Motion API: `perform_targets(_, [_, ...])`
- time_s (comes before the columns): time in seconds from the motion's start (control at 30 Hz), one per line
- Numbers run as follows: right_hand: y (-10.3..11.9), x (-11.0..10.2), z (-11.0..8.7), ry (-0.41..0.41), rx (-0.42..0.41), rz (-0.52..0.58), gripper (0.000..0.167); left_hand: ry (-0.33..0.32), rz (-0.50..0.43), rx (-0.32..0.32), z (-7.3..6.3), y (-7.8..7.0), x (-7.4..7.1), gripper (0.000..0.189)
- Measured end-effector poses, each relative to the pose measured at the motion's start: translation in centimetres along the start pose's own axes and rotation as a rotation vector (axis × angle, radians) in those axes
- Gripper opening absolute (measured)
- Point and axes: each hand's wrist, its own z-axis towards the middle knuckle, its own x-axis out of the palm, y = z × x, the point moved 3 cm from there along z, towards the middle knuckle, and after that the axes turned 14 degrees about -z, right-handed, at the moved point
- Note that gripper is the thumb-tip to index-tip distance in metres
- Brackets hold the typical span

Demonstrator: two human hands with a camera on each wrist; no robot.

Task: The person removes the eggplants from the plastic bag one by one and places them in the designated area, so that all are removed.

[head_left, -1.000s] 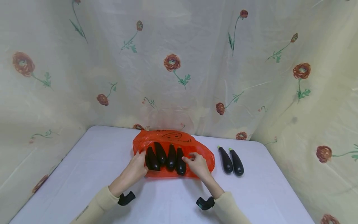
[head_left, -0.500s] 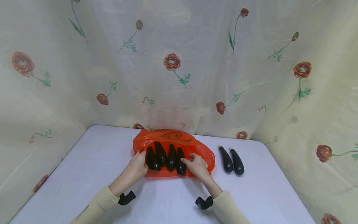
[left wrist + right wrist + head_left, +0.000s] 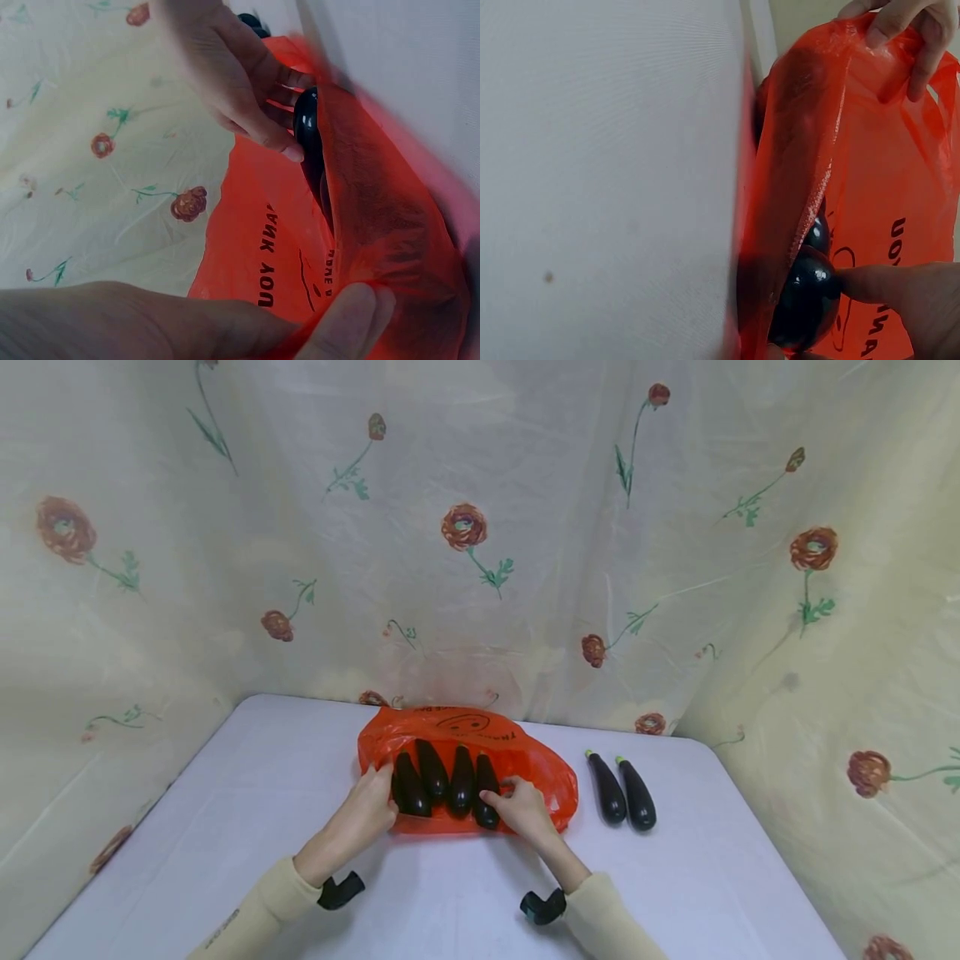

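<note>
An orange-red plastic bag [image 3: 547,768] lies with its mouth open, several dark eggplants side by side in it. At its left my left hand [image 3: 367,802] pinches the bag's edge between thumb and fingers, clearly so in the left wrist view, where the thumb [image 3: 349,319] presses the film. My right hand [image 3: 525,806] grips the rightmost eggplant [image 3: 487,816], thumb on one side and fingers on the other. The eggplant's rounded end [image 3: 806,296] shows in the right wrist view beside the thumb; the bag's near side covers part of it.
Two more eggplants [image 3: 606,789] lie on the white table [image 3: 712,860] to the right of the bag. A flower-printed sheet [image 3: 525,635] hangs behind the table and along its sides. Black wrist mounts [image 3: 543,907] sit under both forearms.
My right hand has moved a little left, from beside the rightmost eggplant onto it. The left hand and the bag stay in place.
</note>
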Motion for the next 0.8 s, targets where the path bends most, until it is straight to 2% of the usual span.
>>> perform_targets(0.3, [-0.3, 0.43, 0.0, 0.003, 0.001, 0.006, 0.057, 0.008, 0.003, -0.002, -0.1, 0.0, 0.1, 0.045])
perform_targets(0.5, [-0.39, 0.48, -0.05, -0.001, -0.007, 0.01, 0.057, -0.002, 0.019, 0.02, -0.2, -0.06, -0.02, 0.045])
perform_targets(0.8, [-0.21, -0.37, -0.25, -0.016, 0.009, 0.018, 0.056, 0.013, -0.002, -0.009, -0.16, 0.08, -0.03, 0.052])
